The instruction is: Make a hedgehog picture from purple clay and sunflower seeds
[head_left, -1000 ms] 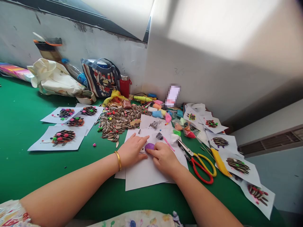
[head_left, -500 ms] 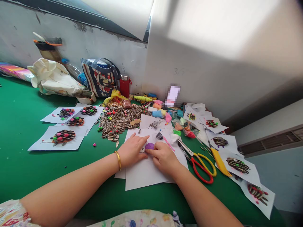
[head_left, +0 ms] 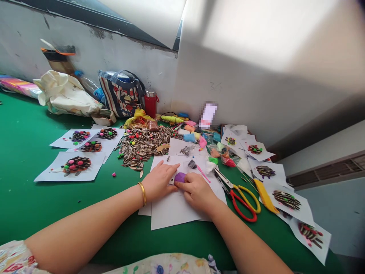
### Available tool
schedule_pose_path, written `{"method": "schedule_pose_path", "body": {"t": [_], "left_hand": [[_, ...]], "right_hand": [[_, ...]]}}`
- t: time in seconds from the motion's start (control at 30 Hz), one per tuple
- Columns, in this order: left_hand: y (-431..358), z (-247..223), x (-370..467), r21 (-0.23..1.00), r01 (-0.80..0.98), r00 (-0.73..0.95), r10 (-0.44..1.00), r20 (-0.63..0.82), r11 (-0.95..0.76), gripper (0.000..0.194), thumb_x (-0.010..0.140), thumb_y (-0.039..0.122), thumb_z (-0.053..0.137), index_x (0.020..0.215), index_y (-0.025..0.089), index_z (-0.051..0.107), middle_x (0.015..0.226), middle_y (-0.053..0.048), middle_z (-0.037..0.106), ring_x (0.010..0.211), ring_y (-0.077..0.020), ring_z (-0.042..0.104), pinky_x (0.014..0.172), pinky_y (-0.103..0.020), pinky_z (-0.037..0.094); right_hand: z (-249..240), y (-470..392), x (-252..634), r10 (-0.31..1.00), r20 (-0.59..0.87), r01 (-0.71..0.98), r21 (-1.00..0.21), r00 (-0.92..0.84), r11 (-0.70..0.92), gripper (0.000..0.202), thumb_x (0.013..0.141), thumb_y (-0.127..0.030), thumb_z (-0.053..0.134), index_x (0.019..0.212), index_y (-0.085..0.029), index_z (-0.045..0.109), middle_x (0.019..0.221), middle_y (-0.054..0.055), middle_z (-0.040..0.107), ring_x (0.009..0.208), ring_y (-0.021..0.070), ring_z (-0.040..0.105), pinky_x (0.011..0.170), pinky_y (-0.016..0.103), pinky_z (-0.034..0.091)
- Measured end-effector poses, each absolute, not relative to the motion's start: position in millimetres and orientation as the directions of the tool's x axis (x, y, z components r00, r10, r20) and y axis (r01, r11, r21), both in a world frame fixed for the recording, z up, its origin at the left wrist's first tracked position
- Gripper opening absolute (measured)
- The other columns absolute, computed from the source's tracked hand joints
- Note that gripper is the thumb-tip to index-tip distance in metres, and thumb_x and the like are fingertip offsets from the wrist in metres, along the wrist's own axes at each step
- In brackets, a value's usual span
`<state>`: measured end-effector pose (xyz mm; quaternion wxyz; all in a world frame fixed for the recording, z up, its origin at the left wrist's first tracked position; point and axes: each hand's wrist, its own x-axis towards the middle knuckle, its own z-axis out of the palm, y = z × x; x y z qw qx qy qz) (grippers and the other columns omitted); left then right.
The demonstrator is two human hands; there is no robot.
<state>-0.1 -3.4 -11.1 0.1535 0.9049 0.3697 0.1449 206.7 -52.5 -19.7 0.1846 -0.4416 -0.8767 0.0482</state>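
Observation:
A flattened piece of purple modelling clay point(head_left: 180, 177) lies on a white sheet of paper point(head_left: 171, 217), with a small white piece bearing dark dots point(head_left: 171, 180) at its left. My left hand point(head_left: 160, 180) rests on the sheet with fingers stretched, thumb and fingertips around the white piece. With its index fingertip, my right hand point(head_left: 196, 189) presses the clay's lower edge; its other fingers are curled, their undersides hidden. Beyond them lie a small bag with dark contents point(head_left: 192, 164) and a pink strip point(head_left: 203, 173). One sunflower seed point(head_left: 168, 158) sits above my left hand.
Red-and-yellow-handled scissors point(head_left: 242, 198) lie right of the paper. Behind is a pile of sunflower seeds point(head_left: 145, 146), beside bagged coloured clay point(head_left: 189, 137). Seed hedgehog pictures lie at left point(head_left: 98, 167) and right point(head_left: 309, 213). Bags point(head_left: 121, 95) and a red flask point(head_left: 150, 104) stand along the wall.
My right index fingertip has shifted very slightly on the purple clay's lower edge. My left hand stays in place.

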Motion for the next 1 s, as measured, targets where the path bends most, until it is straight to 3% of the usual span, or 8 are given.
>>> {"method": "schedule_pose_path", "body": {"t": [0.23, 0.5, 1.0], "left_hand": [[-3.6, -9.7, -0.4, 0.385, 0.623, 0.688, 0.711, 0.145, -0.681, 0.072, 0.083, 0.04, 0.067, 0.144, 0.019, 0.034, 0.125, -0.012, 0.061, 0.121, -0.0277, 0.054, 0.116, -0.054, 0.023], [-3.7, -10.4, -0.5, 0.398, 0.618, 0.681, 0.715, 0.16, -0.678, 0.071, 0.083, 0.041, 0.066, 0.144, 0.02, 0.034, 0.122, -0.012, 0.062, 0.12, -0.0276, 0.055, 0.115, -0.054, 0.024], [-3.7, -9.7, -1.0, 0.396, 0.624, 0.681, 0.717, 0.148, -0.674, 0.074, 0.081, 0.039, 0.068, 0.144, 0.022, 0.033, 0.124, -0.012, 0.061, 0.121, -0.0275, 0.055, 0.115, -0.053, 0.024]], "right_hand": [[-20.5, -50.8, 207.0, 0.817, 0.294, 0.768, -0.289, -0.496, 0.571, 0.038, 0.085, -0.011, 0.054, 0.117, -0.024, 0.068, 0.088, 0.006, 0.055, 0.083, 0.0188, 0.048, 0.075, 0.031, 0.037], [-20.8, -51.1, 203.8, 0.801, 0.263, 0.776, -0.216, -0.538, 0.592, 0.035, 0.086, -0.015, 0.054, 0.114, -0.029, 0.069, 0.086, 0.005, 0.056, 0.082, 0.0194, 0.048, 0.073, 0.031, 0.034], [-13.9, -51.9, 212.3, 0.789, 0.258, 0.76, -0.223, -0.558, 0.611, 0.031, 0.086, -0.014, 0.056, 0.11, -0.026, 0.072, 0.083, 0.005, 0.054, 0.08, 0.0181, 0.046, 0.072, 0.031, 0.034]]}}
